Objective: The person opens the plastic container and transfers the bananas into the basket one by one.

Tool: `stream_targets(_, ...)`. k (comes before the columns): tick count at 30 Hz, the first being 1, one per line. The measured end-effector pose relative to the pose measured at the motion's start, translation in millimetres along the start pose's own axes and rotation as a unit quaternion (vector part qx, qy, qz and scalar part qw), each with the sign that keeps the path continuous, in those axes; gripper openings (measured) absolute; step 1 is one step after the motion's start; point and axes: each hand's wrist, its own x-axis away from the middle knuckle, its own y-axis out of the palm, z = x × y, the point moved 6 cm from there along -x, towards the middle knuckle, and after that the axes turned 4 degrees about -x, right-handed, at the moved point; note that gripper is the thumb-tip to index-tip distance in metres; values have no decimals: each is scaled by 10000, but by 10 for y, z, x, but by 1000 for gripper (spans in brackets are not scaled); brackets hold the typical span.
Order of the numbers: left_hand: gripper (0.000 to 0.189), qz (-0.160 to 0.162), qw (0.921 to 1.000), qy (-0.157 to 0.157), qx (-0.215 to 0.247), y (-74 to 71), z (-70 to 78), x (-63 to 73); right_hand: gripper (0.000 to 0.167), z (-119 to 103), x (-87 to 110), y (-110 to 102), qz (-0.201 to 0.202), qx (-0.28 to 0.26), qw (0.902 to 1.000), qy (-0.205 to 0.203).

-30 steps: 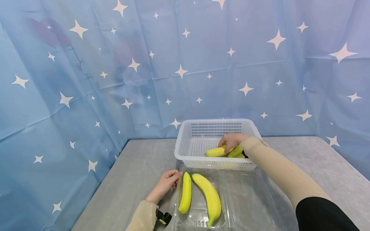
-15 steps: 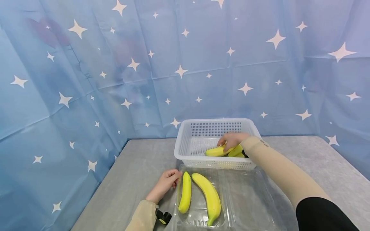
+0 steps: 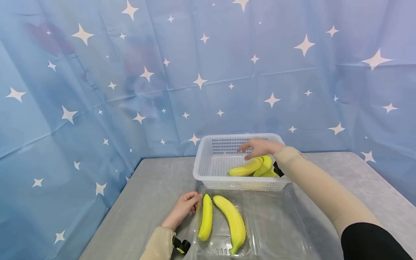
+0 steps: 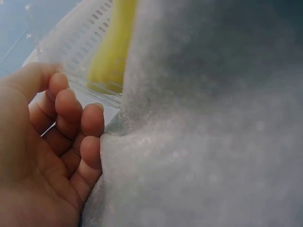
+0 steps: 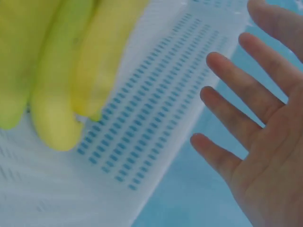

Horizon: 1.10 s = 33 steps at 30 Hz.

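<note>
My right hand [image 3: 260, 146] hovers over the white perforated basket [image 3: 214, 183], its fingers spread and nothing in them. Below it, several yellow bananas [image 3: 244, 169] lie together against the front of the basket. In the right wrist view their ends [image 5: 57, 135] show beside the slotted wall. At the near left, my left hand [image 3: 182, 208] pinches the edge of a clear plastic clamshell container [image 3: 221, 234] between thumb and index finger; the other fingers curl loosely. Inside it lie a slim banana [image 3: 206, 218] at the left and a larger curved banana [image 3: 234, 224] beside it.
The container's clear lid [image 3: 279, 220] lies folded out flat to the right. Everything rests on a grey table [image 3: 156, 177]. A blue curtain with white stars [image 3: 208, 79] hangs right behind the table, and also along its left side.
My right hand has let go of a banana in the basket and risen above it, its fingers spreading. The left hand stays at the container's edge. The head view has shifted slightly.
</note>
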Motion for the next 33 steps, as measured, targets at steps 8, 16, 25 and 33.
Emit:
stream_targets(8,35,-42,10000,-5,84,-16,105,67,46,-473,116,-72,196,213,9990,-335)
stream_targets(16,35,-90,9999,-56,137,4,-7,5,43,-1054,261,148,153,847,9855,-1464)
stream_targets(25,38,-36,9998,-28,172,-10,-176,-96,33,-1590,514,474,650,958,9435,-3105)
stream_targets(33,37,-126,9997,-4,217,-21,-61,-37,34,-1800,576,1046,29,1383,9267,-3494)
